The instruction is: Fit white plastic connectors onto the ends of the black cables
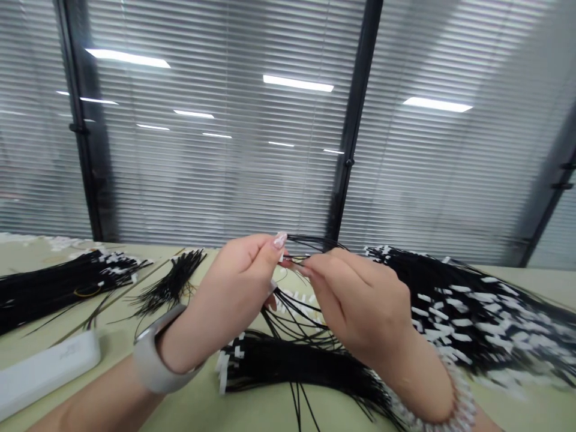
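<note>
My left hand (245, 267), with a watch on its wrist, is closed on several thin black cables (288, 306) that hang below it. A small white piece shows at its fingertips. Close beside it, my right hand (360, 294) pinches the thin end of a black cable between thumb and forefinger; the fingertips of both hands almost meet. Other black cable strands loop behind the right hand. Under both hands lies a thick bundle of black cables (292, 363) with white connectors (224, 372) at its left end. The exact grip inside the left palm is hidden.
To the right spreads a large pile of black cables with white tags (459, 306). At the left are another cable bundle (49, 282), a short black bunch (173, 282) and a white box-like device (49, 372). Blinds (225, 150) behind glass stand beyond the table.
</note>
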The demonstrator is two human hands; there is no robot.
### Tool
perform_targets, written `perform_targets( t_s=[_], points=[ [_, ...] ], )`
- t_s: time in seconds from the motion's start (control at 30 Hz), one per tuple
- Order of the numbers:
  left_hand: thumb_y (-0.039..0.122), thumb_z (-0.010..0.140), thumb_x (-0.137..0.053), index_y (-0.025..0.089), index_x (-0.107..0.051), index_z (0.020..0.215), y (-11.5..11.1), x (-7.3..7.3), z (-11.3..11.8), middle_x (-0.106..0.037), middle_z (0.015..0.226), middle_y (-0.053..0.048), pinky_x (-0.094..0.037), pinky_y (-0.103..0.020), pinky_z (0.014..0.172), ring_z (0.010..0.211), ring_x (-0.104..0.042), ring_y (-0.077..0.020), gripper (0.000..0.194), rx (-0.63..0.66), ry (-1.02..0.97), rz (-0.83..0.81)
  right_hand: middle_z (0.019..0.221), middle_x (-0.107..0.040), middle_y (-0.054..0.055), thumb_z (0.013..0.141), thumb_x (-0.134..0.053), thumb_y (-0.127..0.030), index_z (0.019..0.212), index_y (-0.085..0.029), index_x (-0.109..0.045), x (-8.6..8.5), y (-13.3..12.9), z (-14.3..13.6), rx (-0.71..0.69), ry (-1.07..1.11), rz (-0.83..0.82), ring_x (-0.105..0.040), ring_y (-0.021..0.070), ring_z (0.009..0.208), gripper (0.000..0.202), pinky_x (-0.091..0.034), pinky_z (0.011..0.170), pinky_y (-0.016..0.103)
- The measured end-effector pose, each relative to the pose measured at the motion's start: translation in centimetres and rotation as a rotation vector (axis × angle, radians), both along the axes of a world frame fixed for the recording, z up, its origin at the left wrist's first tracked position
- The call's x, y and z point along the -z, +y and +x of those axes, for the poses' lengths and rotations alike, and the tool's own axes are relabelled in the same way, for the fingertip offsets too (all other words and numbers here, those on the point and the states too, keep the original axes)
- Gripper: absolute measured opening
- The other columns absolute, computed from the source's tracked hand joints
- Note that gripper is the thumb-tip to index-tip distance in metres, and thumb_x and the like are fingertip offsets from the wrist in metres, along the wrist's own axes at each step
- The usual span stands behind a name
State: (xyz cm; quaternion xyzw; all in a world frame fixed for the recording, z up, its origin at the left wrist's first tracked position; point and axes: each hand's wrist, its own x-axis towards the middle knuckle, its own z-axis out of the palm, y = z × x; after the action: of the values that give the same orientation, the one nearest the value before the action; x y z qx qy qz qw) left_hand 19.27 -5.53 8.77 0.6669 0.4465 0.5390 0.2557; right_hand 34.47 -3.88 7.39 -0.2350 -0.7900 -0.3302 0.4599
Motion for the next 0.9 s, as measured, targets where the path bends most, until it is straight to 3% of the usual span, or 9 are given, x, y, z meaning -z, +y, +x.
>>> perform_targets(
  t_s=[0.13, 0.3, 0.5, 0.63, 0.73, 0.8, 0.9],
  points=[
    [0.045, 0.085, -0.039, 0.018, -0.038, 0.056, -0.1, 0.1, 0.0, -0.029, 0.047, 0.006, -0.034, -0.015, 0.034, 0.037, -0.037, -0.0068, 0.040, -0.003, 0.015, 0.006, 0.059, -0.056, 0.000, 0.086, -0.044, -0.016, 0.076, -0.014, -0.063, 0.0, 0.1, 0.1, -0.016, -0.017, -0.036, -0.049, 0.0082, 0.055, 0.022, -0.034, 0.053, 0.021],
    [0.042, 0.086, -0.039, 0.018, -0.036, 0.054, 0.0, 0.3, 0.2, -0.030, 0.043, 0.006, -0.033, -0.015, 0.034, 0.037, -0.036, -0.0070, 0.040, -0.015, 0.049, 0.021, 0.058, -0.052, 0.000, 0.083, -0.042, -0.008, 0.077, -0.014, -0.062, 0.4, 0.4, 0.0, 0.010, -0.043, 0.037, -0.043, 0.0097, 0.055, 0.022, -0.031, 0.053, 0.023],
    [0.040, 0.086, -0.039, 0.018, -0.038, 0.054, 0.0, 0.2, 0.3, -0.034, 0.042, 0.006, -0.032, -0.016, 0.034, 0.036, -0.036, -0.0073, 0.038, -0.012, 0.064, 0.040, 0.057, -0.050, -0.001, 0.084, -0.042, -0.010, 0.083, -0.016, -0.062, 1.1, 1.3, -0.3, 0.003, -0.051, 0.063, -0.040, 0.0102, 0.054, 0.021, -0.031, 0.053, 0.024],
    [0.040, 0.085, -0.042, 0.018, -0.041, 0.054, 0.3, 0.2, 0.0, -0.030, 0.043, 0.007, -0.031, -0.015, 0.033, 0.034, -0.035, -0.0063, 0.038, 0.016, 0.014, 0.035, 0.065, -0.057, 0.002, 0.082, -0.049, -0.010, 0.079, -0.014, -0.061, 0.4, 0.7, -0.1, -0.053, 0.027, 0.075, -0.049, 0.0109, 0.062, 0.013, -0.038, 0.059, 0.024],
    [0.043, 0.084, -0.044, 0.018, -0.053, 0.065, 0.9, 0.4, -0.5, -0.031, 0.042, 0.007, -0.032, -0.016, 0.032, 0.033, -0.035, -0.0072, 0.033, -0.033, -0.106, 0.078, 0.072, -0.058, 0.006, 0.077, -0.057, -0.013, 0.074, -0.014, -0.060, -0.7, -1.1, 0.4, -0.081, 0.154, 0.094, -0.050, 0.0134, 0.070, 0.004, -0.040, 0.064, 0.026],
    [0.045, 0.084, -0.043, 0.018, -0.058, 0.073, 1.3, 0.5, -0.8, -0.037, 0.042, 0.006, -0.035, -0.017, 0.034, 0.034, -0.039, -0.0084, 0.032, -0.087, -0.175, 0.138, 0.064, -0.053, 0.003, 0.077, -0.057, -0.016, 0.066, -0.015, -0.056, -1.1, -2.5, 0.7, -0.116, 0.122, -0.026, -0.046, 0.0108, 0.062, 0.011, -0.037, 0.058, 0.025],
    [0.047, 0.083, -0.044, 0.017, -0.058, 0.073, 2.0, 0.5, -1.1, -0.040, 0.043, 0.005, -0.038, -0.018, 0.036, 0.036, -0.042, -0.0090, 0.034, -0.120, -0.257, 0.190, 0.053, -0.046, -0.003, 0.082, -0.052, -0.024, 0.057, -0.017, -0.047, -0.8, -3.6, 0.5, -0.113, -0.104, -0.446, -0.038, 0.0071, 0.051, 0.026, -0.029, 0.049, 0.024]
  ],
)
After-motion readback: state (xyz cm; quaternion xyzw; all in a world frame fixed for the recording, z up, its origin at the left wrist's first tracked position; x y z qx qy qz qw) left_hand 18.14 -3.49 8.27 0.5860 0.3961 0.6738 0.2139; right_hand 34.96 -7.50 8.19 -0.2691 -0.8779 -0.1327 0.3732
